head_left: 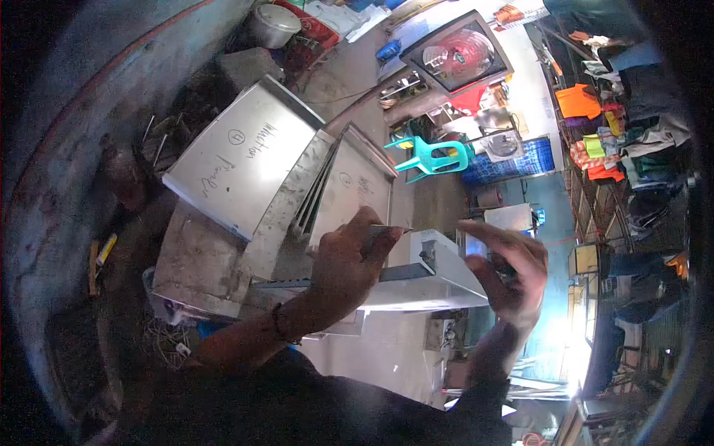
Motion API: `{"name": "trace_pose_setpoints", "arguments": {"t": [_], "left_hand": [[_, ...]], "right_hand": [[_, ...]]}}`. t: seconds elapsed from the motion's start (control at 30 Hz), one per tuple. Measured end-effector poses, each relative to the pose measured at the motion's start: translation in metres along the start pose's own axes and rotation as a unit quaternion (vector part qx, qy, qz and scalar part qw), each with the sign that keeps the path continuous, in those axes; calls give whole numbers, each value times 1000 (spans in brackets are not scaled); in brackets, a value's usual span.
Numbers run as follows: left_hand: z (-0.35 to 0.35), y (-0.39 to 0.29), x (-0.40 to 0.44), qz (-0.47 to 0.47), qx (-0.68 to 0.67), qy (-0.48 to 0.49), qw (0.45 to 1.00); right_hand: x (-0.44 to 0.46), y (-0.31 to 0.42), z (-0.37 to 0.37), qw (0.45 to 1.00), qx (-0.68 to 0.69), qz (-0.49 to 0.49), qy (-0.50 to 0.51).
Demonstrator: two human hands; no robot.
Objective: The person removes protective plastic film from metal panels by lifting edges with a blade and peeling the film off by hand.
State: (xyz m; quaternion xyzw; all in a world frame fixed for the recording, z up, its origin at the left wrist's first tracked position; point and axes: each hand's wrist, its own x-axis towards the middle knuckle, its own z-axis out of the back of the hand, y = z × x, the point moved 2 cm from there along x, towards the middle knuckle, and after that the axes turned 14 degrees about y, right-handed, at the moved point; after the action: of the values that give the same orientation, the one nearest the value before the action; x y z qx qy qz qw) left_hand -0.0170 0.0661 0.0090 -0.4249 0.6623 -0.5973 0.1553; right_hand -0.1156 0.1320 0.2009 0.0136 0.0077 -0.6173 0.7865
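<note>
My left hand [349, 256], with a dark band on its wrist, has its fingers closed on a small flat grey metal piece [382, 233], too blurred to name. It is above the edge of a white sheet-metal panel [439, 293]. On this panel's corner is a dark grey patch [428, 254]. My right hand [513, 271] is just beyond the panel's far end, thumb and fingers curved and apart, with nothing visible between them. Behind my left hand, a stack of white metal panels [353, 186] bears marker writing, partly hidden by the hand.
Another white panel [245, 160] with handwriting lies at left on a worn bench [197, 260]. A green plastic chair [439, 156] and a fan [461, 56] stand farther off. Clothes [580, 102] hang at right. A yellow-handled tool [108, 247] is at far left.
</note>
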Motion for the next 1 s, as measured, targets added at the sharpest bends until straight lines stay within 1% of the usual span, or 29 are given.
{"name": "trace_pose_setpoints", "arguments": {"t": [0.03, 0.1, 0.13, 0.17, 0.23, 0.27, 0.33, 0.37, 0.43, 0.6, 0.67, 0.73, 0.87, 0.93, 0.97, 1.0], "left_hand": [[1, 0, 0, 0, 1, 4, 1000], [1, 1, 0, 1, 3, 7, 1000], [0, 3, 0, 1, 5, 7, 1000], [0, 4, 0, 2, 5, 7, 1000], [-1, 3, 0, 4, 6, 6, 1000], [-1, 2, 0, 6, 6, 4, 1000], [-3, 6, 0, 5, 10, 6, 1000], [-4, 8, 0, 6, 12, 8, 1000], [-4, 7, 0, 13, 10, 8, 1000], [-2, 3, -1, 19, -9, 8, 1000], [-5, 10, -1, 31, -45, 16, 998], [-3, 6, -2, 25, -32, 14, 999], [-5, 9, -3, 0, -8, -2, 1000], [-4, 6, -4, 13, -5, 4, 1000], [-4, 5, -5, 26, -2, 11, 1000], [-5, 6, -5, 26, -2, 10, 1000]], "right_hand": [[9, -4, 3, 1000, 0, -3, -3], [27, -8, 2, 983, 15, 97, 157], [33, -8, 6, 971, -15, 110, 210], [37, -9, 9, 972, -14, 110, 209], [44, -11, 11, 954, -10, 134, 270], [49, -10, 14, 954, -11, 135, 269], [57, -8, 15, 936, 43, 162, 311], [60, -10, 16, 936, 43, 162, 310], [64, -13, 15, 923, 59, 162, 344], [55, -17, 7, 937, 47, 182, 295], [49, -17, 7, 942, 49, 180, 277], [44, -15, 7, 949, 15, 183, 256], [37, -17, 5, 951, 71, 157, 257], [38, -19, 3, 947, 119, 134, 266], [40, -15, 6, 947, 120, 134, 267], [43, -7, 12, 948, 73, 144, 274]]}}
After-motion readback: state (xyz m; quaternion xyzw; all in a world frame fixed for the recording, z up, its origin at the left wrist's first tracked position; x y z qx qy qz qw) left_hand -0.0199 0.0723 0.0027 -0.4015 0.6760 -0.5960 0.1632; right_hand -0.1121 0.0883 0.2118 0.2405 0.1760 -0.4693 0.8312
